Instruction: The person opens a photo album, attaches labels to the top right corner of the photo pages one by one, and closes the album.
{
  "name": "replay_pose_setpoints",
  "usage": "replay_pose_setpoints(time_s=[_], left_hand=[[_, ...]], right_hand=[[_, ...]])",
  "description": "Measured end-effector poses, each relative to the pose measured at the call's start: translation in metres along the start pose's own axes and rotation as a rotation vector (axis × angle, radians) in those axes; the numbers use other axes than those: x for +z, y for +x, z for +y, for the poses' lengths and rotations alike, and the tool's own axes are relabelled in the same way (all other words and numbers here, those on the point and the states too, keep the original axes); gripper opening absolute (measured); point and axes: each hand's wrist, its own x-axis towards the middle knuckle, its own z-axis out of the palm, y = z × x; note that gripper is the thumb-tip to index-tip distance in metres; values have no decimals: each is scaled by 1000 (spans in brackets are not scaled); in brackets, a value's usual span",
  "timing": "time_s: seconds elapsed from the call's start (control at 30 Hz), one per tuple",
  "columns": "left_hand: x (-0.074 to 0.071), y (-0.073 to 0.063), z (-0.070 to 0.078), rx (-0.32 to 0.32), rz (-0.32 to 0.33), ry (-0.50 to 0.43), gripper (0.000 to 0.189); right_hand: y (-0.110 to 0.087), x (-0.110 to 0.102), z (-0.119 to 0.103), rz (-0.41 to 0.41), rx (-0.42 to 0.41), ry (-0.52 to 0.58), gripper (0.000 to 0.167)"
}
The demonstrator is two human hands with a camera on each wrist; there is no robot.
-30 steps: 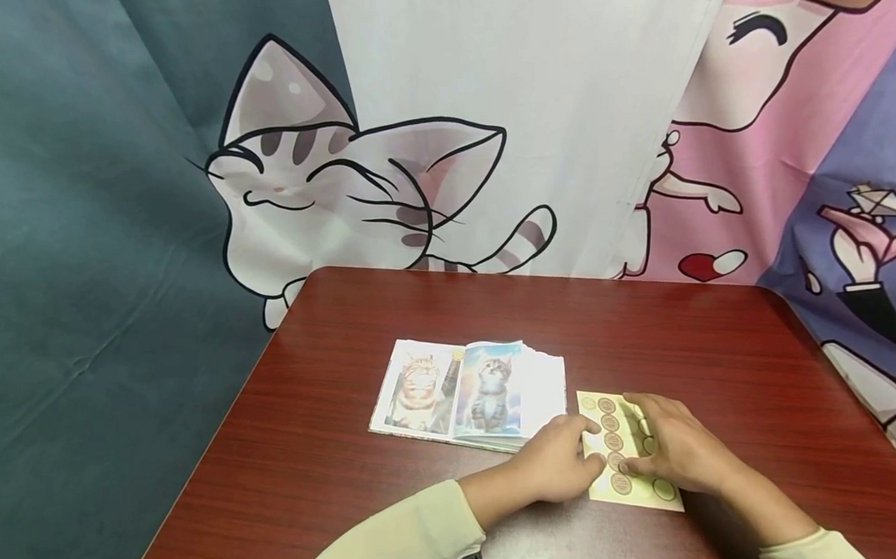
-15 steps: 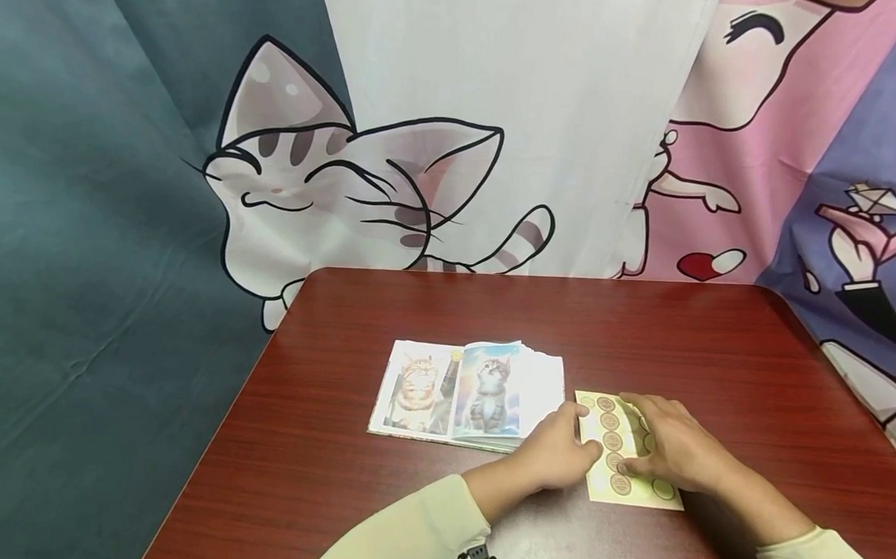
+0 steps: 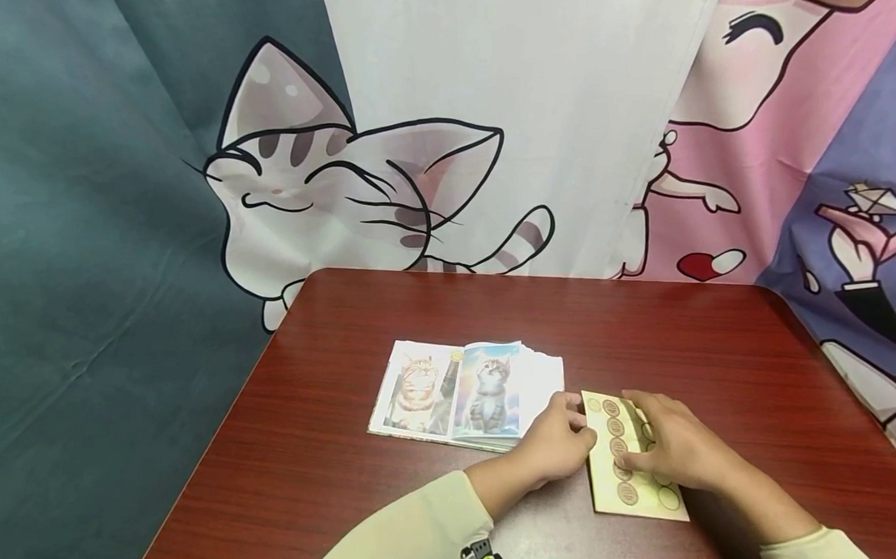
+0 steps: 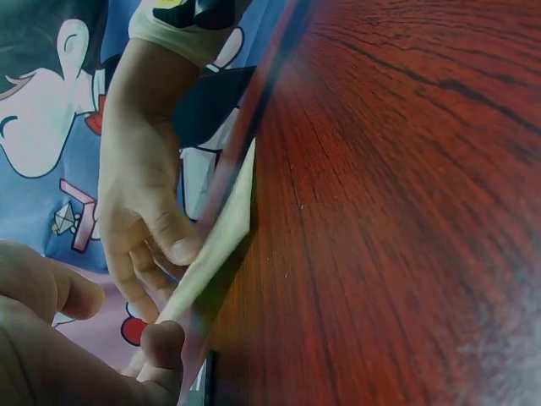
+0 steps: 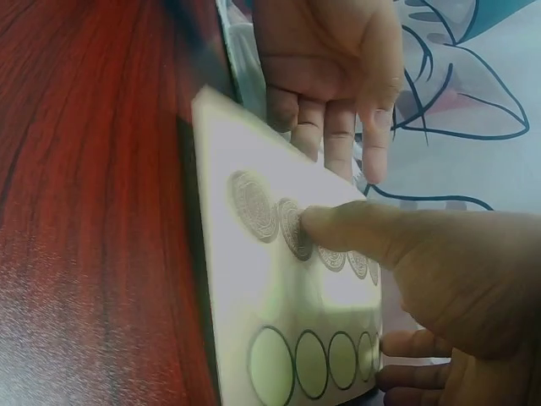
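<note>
A pale yellow sticker sheet [image 3: 635, 431] bears a column of brown round stickers and several outlined circles. My right hand [image 3: 676, 445] holds it by the right side, thumb pressed on top of the stickers. In the left wrist view the sheet [image 4: 218, 241] slants up off the table, with shadow beneath it. My left hand [image 3: 551, 443] is at the sheet's left edge. Seen from the right wrist, the left hand's fingers [image 5: 340, 135] are straight and reach down behind that edge.
An open book [image 3: 453, 396] with cat pictures lies just left of the sheet. A small yellow round [image 3: 457, 356] sits on its left page. Both lie on a dark red wooden table [image 3: 296, 403], backed by a cartoon-printed curtain [image 3: 429, 188].
My left hand has slipped off the top of the sheet to its left edge. The sheet has tilted up and shifted slightly right, while my right hand keeps its grip.
</note>
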Motion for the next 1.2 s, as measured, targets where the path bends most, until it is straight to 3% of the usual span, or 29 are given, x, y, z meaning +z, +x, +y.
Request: replay_pose_setpoints(time_s=[0.33,0.6,0.77,0.93,1.03,1.2], left_hand=[[4,4,-2,-2,43,-47,46],[11,9,-2,-4,78,-146,45],[12,10,-3,8,83,-157,48],[11,9,-2,14,70,-166,50],[12,8,-2,19,60,-163,51],[13,9,-2,29,35,-154,54]], right_hand=[[-1,-4,-1,12,16,24,91],[1,-11,-7,39,28,27,84],[4,-13,-10,118,-8,33,59],[9,-12,-14,269,-133,33,26],[13,-10,-17,317,-177,34,19],[19,-8,-19,318,-160,42,16]])
